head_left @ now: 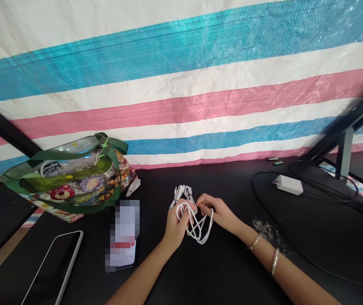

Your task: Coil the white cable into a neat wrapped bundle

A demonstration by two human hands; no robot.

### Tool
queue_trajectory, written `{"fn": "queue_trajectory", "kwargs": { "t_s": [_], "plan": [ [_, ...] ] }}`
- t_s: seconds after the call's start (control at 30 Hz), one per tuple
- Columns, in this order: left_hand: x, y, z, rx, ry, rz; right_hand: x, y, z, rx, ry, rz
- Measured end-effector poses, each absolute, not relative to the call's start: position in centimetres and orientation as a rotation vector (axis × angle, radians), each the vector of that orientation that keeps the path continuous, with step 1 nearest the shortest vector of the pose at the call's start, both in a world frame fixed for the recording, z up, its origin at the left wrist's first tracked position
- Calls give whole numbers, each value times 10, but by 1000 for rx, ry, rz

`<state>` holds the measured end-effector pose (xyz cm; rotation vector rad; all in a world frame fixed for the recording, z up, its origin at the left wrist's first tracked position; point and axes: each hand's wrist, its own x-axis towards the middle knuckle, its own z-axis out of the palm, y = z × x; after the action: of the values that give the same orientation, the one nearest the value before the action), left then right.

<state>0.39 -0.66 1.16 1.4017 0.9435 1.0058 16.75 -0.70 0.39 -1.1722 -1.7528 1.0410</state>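
My left hand (177,224) is closed around a white cable (197,235), wound into loose loops that hang toward me and to the right. Just beyond these fingers is a tighter bundle of white cable (183,192) with a dark tie around it; whether it is in the hand or on the table, I cannot tell. My right hand (217,212) is pinched close to the left fingertips, at the right side of the loops. A small dark bit shows by its fingers, but what they grip is too small to make out.
On the black table (232,271), a green-handled cartoon bag (89,186), a lit phone (126,237) and a white-edged tablet (54,271) lie left. Right are a white charger (289,185), a black cable (273,216), small scattered bits (265,228) and green batteries (277,163). Striped sheeting (181,110) hangs behind.
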Motion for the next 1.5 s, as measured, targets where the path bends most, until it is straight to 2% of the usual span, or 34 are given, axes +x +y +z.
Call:
{"fn": "queue_trajectory", "kwargs": {
  "t_s": [0.27,0.57,0.83,1.5],
  "plan": [
    [5,-6,11,1225,920,1002,171,-4,-8,-1155,-1478,1254],
    [4,-3,13,1089,958,1048,167,-9,14,-1072,-1189,1337],
    [4,-2,16,1046,957,1057,167,-2,8,-1019,-805,1535],
    [3,-2,16,1104,932,940,176,-4,11,-1051,-949,1641]
  ]
}}
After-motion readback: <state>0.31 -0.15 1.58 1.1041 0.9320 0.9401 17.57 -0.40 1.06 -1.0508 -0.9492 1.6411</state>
